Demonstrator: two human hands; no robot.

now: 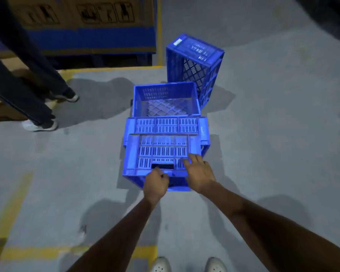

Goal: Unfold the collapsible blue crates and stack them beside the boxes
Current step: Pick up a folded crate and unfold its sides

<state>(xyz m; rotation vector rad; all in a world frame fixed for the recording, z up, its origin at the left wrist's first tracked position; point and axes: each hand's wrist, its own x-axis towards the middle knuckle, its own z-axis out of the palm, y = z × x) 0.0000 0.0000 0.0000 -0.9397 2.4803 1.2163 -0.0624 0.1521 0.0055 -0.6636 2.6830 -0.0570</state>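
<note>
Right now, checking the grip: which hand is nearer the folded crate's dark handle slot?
Left. The left hand grips the near edge of the folded crate, just below the handle slot; the right hand lies open on the panel to its right.

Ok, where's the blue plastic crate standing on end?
Head view, upper centre: the upended blue plastic crate stands just behind and right of the open blue crate, right of the cardboard boxes.

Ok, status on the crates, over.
Left hand grips front edge of near crate, right hand flat on top. Its panels lie folded flat; open crate just behind, third crate on end. Person stands left, by the boxes.
</note>
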